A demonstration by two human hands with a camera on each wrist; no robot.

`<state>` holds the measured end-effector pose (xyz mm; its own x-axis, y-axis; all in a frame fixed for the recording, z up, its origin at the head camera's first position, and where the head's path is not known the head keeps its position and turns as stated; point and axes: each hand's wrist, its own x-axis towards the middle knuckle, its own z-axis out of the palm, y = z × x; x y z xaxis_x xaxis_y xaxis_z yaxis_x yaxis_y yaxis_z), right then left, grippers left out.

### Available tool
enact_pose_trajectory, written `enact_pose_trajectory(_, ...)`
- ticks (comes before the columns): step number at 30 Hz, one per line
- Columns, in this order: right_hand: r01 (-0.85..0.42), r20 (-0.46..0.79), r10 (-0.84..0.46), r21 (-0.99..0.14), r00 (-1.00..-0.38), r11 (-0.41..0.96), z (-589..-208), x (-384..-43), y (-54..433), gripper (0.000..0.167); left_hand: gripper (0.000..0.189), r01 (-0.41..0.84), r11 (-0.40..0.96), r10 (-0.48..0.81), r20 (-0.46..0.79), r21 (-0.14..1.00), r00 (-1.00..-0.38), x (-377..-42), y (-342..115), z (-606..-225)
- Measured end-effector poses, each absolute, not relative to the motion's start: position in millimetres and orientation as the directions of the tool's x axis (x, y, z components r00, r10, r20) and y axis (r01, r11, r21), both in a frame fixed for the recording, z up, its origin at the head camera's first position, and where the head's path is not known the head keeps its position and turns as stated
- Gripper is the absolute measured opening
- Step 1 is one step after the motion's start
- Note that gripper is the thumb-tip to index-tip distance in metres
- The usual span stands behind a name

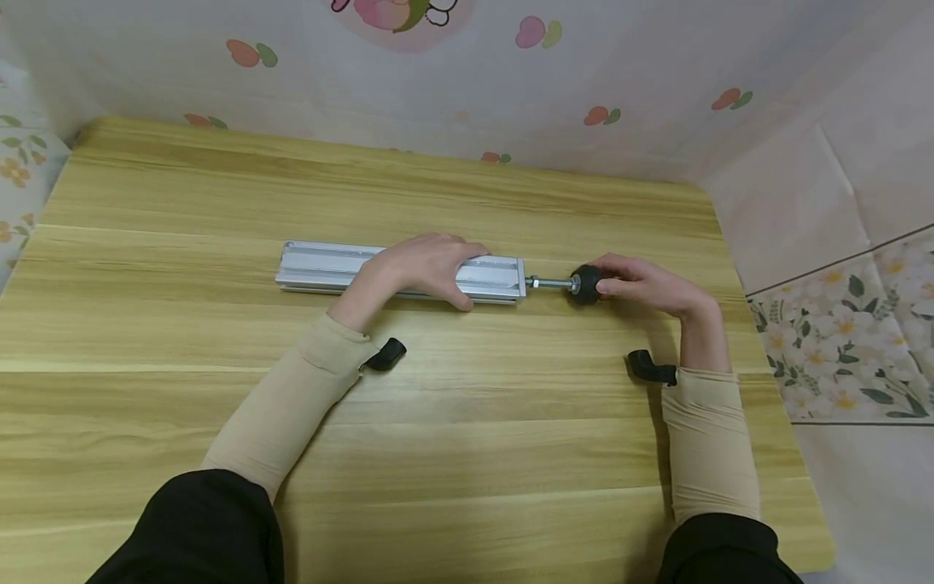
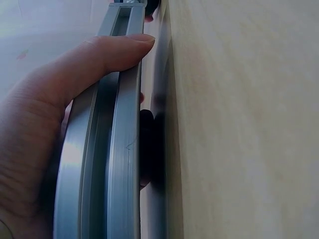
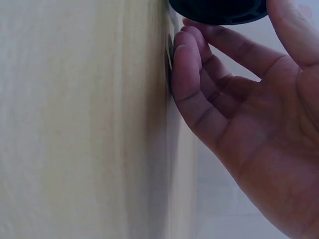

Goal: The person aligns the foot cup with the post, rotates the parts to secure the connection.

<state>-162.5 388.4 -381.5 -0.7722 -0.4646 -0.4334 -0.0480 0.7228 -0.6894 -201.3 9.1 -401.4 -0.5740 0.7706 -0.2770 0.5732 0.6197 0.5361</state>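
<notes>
Okay, left hand (image 1: 426, 266) grips the metal rail (image 1: 324, 264) over the tabletop (image 1: 496, 446), fingers (image 1: 465, 248) rail-wide; just past the rail's right end, the right hand (image 1: 645, 285) pinches a black knob (image 1: 584, 285) on a threaded rod (image 1: 558, 283).

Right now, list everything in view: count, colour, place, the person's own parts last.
Metal profile: one, silver, lying on the table
Threaded rod: one, silver, sticking out of the profile's right end
Round knob: one, black, on the rod's far end
Table: one, yellowish wood grain, beneath everything
Backdrop: one, white with fruit-like prints, behind the table
Floral panel: one, pale with flowers, at right
Cuff fittings: two, black, one at each cuff
Sleeves: two, beige below black, on both arms
Left hand: one, bare, gripping the profile
Right hand: one, bare, fingers pinching the knob
</notes>
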Motion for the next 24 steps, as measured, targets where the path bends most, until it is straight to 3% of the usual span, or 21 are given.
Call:
enact_pose_trajectory(14, -0.04, -0.415, -0.486, -0.727, -0.769, 0.685, -379, -165, 378, 0.073, 0.087, 0.572, 0.62, 0.77, -0.277, 0.536, -0.575, -201, 8, -402)
enact_pose_trajectory(24, 0.027, -0.432, -0.406, -0.711, -0.806, 0.702, -379, -165, 370, 0.063, 0.087, 0.571, 0.621, 0.77, -0.286, 0.537, -0.57, -201, 8, -400)
